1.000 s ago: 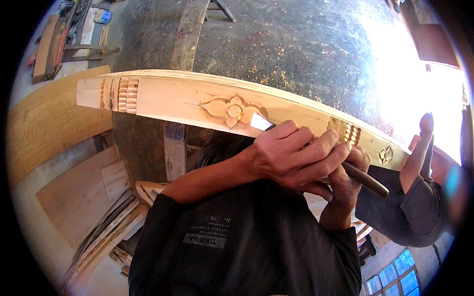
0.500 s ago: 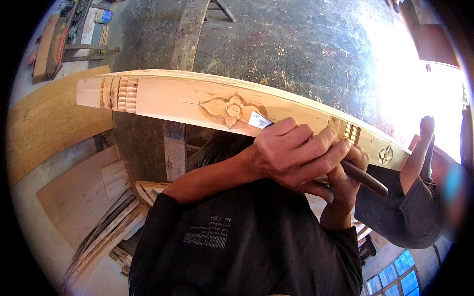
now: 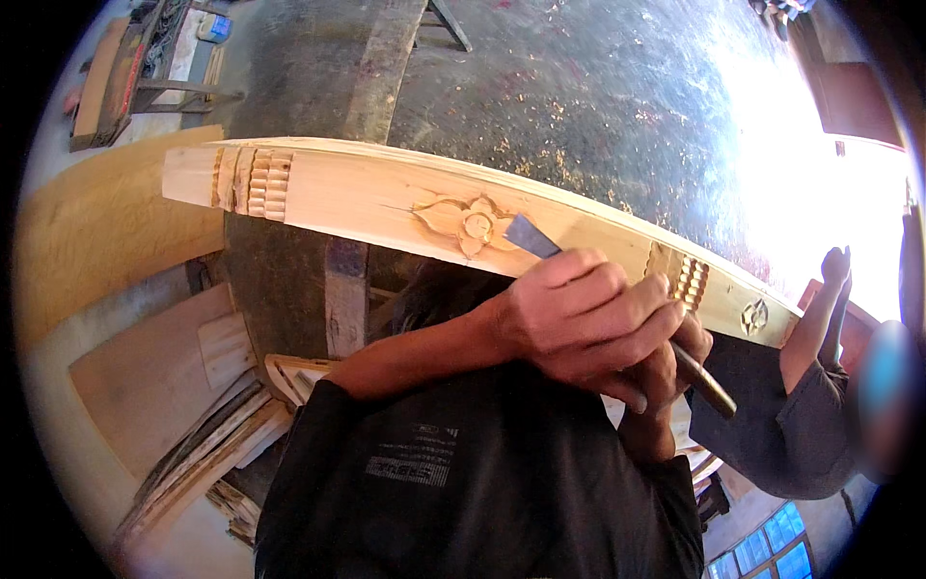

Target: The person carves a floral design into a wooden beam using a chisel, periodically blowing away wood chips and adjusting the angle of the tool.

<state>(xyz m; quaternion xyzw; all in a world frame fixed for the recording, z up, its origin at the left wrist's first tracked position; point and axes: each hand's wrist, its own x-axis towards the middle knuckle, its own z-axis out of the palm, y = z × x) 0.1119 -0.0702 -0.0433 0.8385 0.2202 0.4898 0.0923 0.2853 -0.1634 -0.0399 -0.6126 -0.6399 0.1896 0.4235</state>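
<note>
Both my hands grip a wood chisel with a flat metal blade [image 3: 533,237] and a dark rounded handle [image 3: 706,381]. My left hand [image 3: 584,314] is wrapped over the front part of the chisel. Behind it, my right hand [image 3: 687,345] closes round the handle, its fingers partly hidden. The blade points up and left, its edge at the right side of a carved four-petal flower [image 3: 476,226]. That flower is cut into a long pale wooden beam [image 3: 338,198] lying across in front of me. Whether the edge touches the wood I cannot tell.
Ridged carved bands [image 3: 268,183] mark the beam's left end, and a smaller carved flower [image 3: 753,317] its right. Another person [image 3: 815,410] is close on the right. Wood chips litter the dark floor [image 3: 579,106]. Planks [image 3: 198,463] and a bench [image 3: 121,82] stand left.
The chisel has turned: its handle end has dropped lower and the blade slants more steeply. The blade's bright glare has become dull grey. The whole view has shifted slightly.
</note>
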